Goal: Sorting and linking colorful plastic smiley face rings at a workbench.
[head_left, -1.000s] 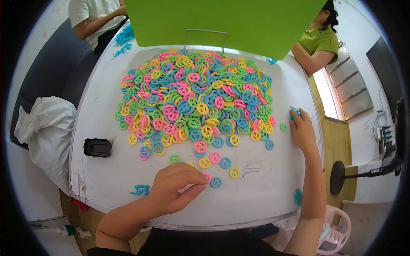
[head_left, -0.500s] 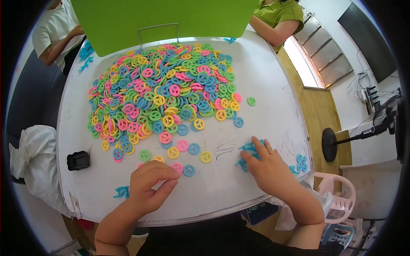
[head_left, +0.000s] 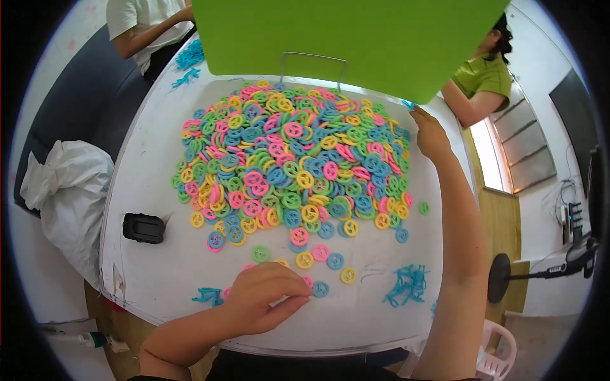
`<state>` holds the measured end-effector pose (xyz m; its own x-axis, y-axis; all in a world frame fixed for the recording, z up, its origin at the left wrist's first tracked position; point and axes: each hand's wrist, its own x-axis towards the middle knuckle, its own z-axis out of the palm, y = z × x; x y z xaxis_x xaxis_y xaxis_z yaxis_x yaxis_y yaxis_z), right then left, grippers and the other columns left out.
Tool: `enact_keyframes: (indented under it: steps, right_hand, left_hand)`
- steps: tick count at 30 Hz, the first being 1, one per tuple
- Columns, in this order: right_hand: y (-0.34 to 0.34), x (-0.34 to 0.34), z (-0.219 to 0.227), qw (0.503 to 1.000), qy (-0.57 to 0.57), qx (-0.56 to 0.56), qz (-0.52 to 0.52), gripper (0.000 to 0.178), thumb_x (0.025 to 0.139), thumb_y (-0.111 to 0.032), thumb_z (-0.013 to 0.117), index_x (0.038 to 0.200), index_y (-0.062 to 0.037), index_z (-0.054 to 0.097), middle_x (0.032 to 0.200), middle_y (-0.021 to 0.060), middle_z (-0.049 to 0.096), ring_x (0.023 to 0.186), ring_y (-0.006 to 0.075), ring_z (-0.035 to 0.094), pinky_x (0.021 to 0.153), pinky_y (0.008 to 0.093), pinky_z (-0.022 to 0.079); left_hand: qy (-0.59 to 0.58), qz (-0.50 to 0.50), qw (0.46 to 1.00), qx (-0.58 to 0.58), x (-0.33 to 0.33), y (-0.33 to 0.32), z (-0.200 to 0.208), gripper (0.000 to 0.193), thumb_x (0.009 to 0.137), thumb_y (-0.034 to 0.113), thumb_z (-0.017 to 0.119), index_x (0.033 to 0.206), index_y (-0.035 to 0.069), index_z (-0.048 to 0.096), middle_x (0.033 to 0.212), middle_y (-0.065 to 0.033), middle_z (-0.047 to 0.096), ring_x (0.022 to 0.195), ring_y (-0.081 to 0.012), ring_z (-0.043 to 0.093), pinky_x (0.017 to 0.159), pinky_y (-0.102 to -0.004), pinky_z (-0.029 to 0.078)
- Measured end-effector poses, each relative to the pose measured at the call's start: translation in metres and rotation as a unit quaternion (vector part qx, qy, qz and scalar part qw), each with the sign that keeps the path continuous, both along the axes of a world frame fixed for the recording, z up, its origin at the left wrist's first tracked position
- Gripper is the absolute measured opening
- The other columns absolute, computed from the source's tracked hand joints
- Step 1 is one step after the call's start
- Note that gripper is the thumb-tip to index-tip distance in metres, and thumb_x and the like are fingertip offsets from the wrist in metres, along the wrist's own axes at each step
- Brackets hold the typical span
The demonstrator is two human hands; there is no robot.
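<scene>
Our left hand (head_left: 264, 301) rests near us, fingers curled together, tips touching a pink ring (head_left: 307, 280) and a blue ring (head_left: 320, 289) just to the right. Our right hand (head_left: 431, 134) reaches far across, fingers together, at the far right edge of the big ring pile (head_left: 289, 159).

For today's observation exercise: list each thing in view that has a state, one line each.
left hand: fingers curled, resting on loose rings near the table edge
right hand: stretched out to the far side of the pile
ring pile: heaped, colours mixed
black device: lying flat beside the pile
</scene>
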<state>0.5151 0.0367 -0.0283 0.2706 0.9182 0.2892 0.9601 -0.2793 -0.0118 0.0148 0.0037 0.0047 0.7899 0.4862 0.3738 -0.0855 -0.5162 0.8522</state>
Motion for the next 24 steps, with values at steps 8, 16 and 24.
enact_keyframes:
  steps: [8, 16, 24]
  right_hand:
    - [0.035, 0.034, -0.033, 0.999, -0.032, -0.044, 0.004, 0.052, 0.089, 0.006, 0.049, 0.138, -0.0071, 0.058, 0.150, 0.0103, 0.054, 0.131, 0.0314, 0.055, 0.107, 0.0402, 0.049]
    - [-0.023, 0.028, -0.013, 0.987, 0.026, -0.071, -0.144, 0.041, 0.092, 0.000, 0.047, 0.129, -0.0056, 0.063, 0.127, 0.0209, 0.066, 0.115, 0.0391, 0.064, 0.097, 0.0457, 0.052]
    - [-0.160, -0.094, 0.016, 0.987, 0.004, -0.150, -0.052, 0.027, 0.092, -0.004, 0.049, 0.112, -0.0009, 0.066, 0.123, 0.0246, 0.067, 0.107, 0.0450, 0.065, 0.094, 0.0500, 0.052]
  left_hand:
    - [-0.006, -0.012, 1.000, -0.003, -0.003, 0.005, -0.007, 0.021, 0.080, 0.000, 0.079, 0.099, 0.007, 0.073, 0.092, -0.0062, 0.074, 0.081, -0.0248, 0.071, 0.068, -0.0340, 0.054]
    - [0.000, -0.031, 1.000, -0.001, -0.001, 0.004, -0.007, 0.022, 0.080, -0.001, 0.079, 0.100, 0.006, 0.073, 0.092, -0.0070, 0.074, 0.080, -0.0239, 0.071, 0.067, -0.0335, 0.054]
    - [-0.005, -0.045, 0.999, 0.005, -0.002, -0.003, 0.000, 0.021, 0.079, -0.004, 0.078, 0.097, 0.006, 0.072, 0.089, -0.0083, 0.073, 0.078, -0.0243, 0.071, 0.067, -0.0329, 0.054]
